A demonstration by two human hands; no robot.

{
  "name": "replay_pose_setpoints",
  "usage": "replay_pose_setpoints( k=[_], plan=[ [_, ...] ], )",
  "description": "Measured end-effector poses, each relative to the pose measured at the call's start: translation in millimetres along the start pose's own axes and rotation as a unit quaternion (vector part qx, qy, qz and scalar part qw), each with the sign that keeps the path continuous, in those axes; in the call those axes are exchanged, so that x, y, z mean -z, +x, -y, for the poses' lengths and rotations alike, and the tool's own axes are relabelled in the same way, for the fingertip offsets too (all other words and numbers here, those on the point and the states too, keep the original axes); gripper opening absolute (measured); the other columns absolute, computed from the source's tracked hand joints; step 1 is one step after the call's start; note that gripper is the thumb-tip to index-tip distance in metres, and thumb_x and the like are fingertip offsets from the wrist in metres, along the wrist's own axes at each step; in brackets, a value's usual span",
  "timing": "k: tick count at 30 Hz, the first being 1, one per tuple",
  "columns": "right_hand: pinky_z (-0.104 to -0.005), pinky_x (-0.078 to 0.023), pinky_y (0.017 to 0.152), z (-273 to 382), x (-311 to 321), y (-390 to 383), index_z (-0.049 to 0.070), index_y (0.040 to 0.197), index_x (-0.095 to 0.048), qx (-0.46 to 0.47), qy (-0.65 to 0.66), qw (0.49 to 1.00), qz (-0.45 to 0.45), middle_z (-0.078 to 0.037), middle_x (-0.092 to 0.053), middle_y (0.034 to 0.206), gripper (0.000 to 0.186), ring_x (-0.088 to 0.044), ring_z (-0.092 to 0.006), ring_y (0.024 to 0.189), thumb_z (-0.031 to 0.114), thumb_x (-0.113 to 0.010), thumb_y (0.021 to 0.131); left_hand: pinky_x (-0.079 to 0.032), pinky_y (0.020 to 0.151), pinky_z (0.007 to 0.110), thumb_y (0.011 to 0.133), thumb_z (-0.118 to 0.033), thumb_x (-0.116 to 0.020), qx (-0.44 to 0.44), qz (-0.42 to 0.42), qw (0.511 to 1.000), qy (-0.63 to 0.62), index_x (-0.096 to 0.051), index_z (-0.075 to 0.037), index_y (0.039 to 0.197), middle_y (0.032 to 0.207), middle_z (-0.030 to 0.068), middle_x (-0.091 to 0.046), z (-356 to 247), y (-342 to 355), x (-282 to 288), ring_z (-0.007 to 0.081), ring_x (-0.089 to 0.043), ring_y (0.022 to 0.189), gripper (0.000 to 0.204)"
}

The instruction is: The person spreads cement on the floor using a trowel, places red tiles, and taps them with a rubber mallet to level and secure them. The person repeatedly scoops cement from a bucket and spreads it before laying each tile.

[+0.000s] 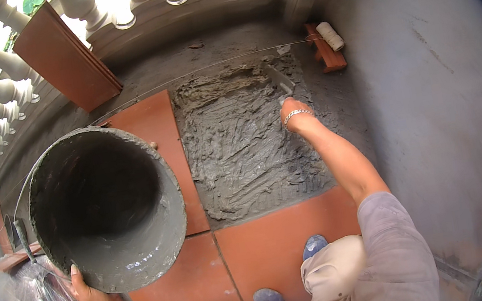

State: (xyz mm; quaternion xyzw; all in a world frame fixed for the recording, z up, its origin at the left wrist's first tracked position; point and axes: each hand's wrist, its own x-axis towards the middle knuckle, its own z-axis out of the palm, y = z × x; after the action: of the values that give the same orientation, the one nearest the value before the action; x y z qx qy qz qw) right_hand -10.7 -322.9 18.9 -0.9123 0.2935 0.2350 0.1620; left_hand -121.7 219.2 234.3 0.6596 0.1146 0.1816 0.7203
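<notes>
My left hand (91,292) grips the lower rim of a mortar-coated bucket (162,249), which is tipped so its dark inside faces me. My thumb lies over the rim; the other fingers are hidden behind it. Out ahead, my right hand (295,111), with a chain bracelet at the wrist, is closed round the handle of a trowel (281,77). The trowel's blade is at the far right part of a bed of wet grey mortar (240,144), whose surface is ridged and uneven.
Red tiles (289,224) border the mortar on the near and left sides. A stack of tiles (65,58) leans against the balustrade (127,12). A string runs across the far side to a spool (330,36) by a red brick (326,53). A grey wall (432,97) stands at right.
</notes>
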Motion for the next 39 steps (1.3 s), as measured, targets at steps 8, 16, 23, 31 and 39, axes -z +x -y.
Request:
replay_pose_setpoints(
  k=[8,16,23,31,39],
  plan=[
    [-0.0479,-0.054,0.090,112,-40,-22,-0.006,0.122,-0.055,0.194,-0.054,0.979,0.039,-0.028,-0.068,0.114,0.032,-0.067,-0.0404,0.108,0.010,-0.047,0.096,-0.056,0.082,0.033,0.097,-0.015,-0.050,-0.035,-0.027,0.998,0.049,-0.057,0.008,0.125,0.111,0.0141,-0.068,-4,-2,-12,0.0223,-0.068,0.094,0.037],
    [-0.0499,-0.054,0.089,125,-41,-7,-0.004,0.121,-0.057,0.265,-0.092,0.959,0.048,-0.025,-0.068,0.119,0.032,-0.067,-0.0391,0.109,0.013,-0.046,0.096,-0.054,0.088,0.032,0.096,-0.013,-0.050,-0.042,-0.026,0.996,0.076,-0.050,0.003,0.137,0.122,0.0135,-0.064,-8,-9,-17,0.0214,-0.065,0.104,0.044],
    [-0.0496,-0.054,0.084,47,-56,3,0.003,0.109,-0.056,0.207,-0.091,0.974,0.007,-0.024,-0.070,0.103,0.027,-0.068,-0.0414,0.098,0.025,-0.054,0.096,-0.051,0.092,0.032,0.095,-0.013,-0.050,-0.066,-0.051,0.992,0.090,-0.048,0.002,0.141,0.126,0.0131,-0.062,-7,-7,-22,0.0208,-0.062,0.108,0.048],
    [-0.0503,-0.054,0.079,-58,-53,-36,0.003,0.106,-0.053,0.226,-0.088,0.970,-0.022,-0.023,-0.070,0.102,0.031,-0.068,-0.0424,0.090,0.030,-0.060,0.094,-0.053,0.090,0.035,0.096,-0.015,-0.051,-0.061,-0.091,0.989,0.102,-0.052,0.003,0.136,0.125,0.0134,-0.062,-8,-3,-22,0.0220,-0.064,0.105,0.044],
    [-0.0509,-0.054,0.079,-153,-56,-77,0.004,0.106,-0.052,0.156,-0.087,0.984,-0.004,-0.025,-0.070,0.097,0.029,-0.067,-0.0446,0.090,0.029,-0.060,0.094,-0.047,0.099,0.035,0.096,-0.013,-0.050,-0.022,-0.127,0.986,0.102,-0.045,0.002,0.143,0.137,0.0138,-0.055,-8,-3,-15,0.0231,-0.057,0.119,0.050]
  ],
)
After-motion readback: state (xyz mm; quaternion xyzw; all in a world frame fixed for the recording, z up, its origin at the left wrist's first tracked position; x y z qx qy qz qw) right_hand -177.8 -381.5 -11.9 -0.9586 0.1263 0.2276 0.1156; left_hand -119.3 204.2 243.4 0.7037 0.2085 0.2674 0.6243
